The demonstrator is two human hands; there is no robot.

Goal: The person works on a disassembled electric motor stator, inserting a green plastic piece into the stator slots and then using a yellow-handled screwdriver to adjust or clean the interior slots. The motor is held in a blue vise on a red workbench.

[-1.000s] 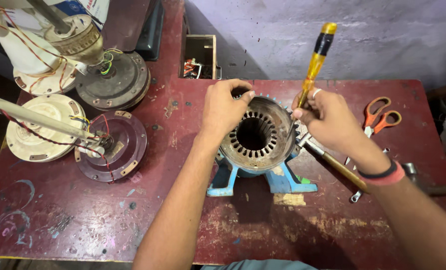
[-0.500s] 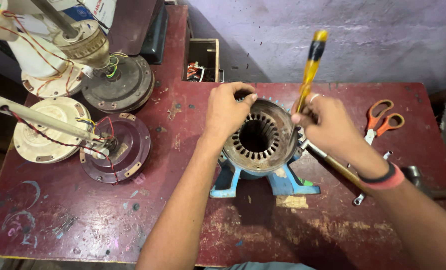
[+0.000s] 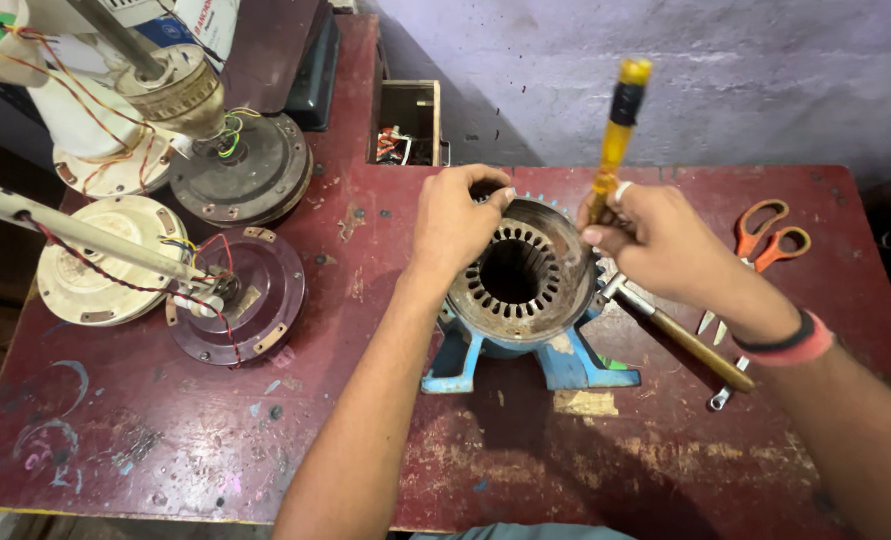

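Stator (image 3: 520,280) sits on its blue stand near the worktop's back edge; I see my left hand (image 3: 455,220) pinching its rim while my right hand (image 3: 655,240) clamps the yellow screwdriver (image 3: 617,130) upright. Looks like slot-clearing work; the tip wants careful guiding into a slot.

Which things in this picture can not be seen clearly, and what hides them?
Head view:
- Screwdriver tip: hidden behind the right hand.
- Stator far rim: covered by the left hand.
- Hammer head: partly behind the stator and right hand.
- Open box contents: too small and dark.
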